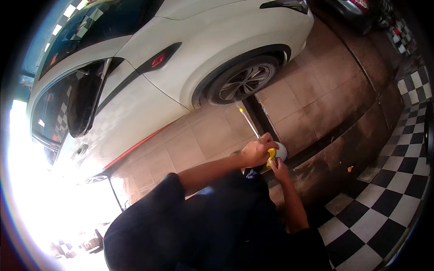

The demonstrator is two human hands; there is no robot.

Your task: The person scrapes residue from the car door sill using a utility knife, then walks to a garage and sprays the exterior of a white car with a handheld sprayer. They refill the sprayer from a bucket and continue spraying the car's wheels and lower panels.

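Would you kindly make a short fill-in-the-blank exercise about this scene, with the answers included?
1. The slim white wand ends in a ____ tip.
2. That tip points toward a spoked ____ of the white car.
3. The hand nearer that tip is the ____ one.
4. The checkered tiles are white and ____.

Missing words: yellow; wheel; left; black.

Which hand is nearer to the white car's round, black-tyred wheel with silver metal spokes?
Left. The left hand is below the wheel in the picture, not touching it; the right hand is lower and farther right.
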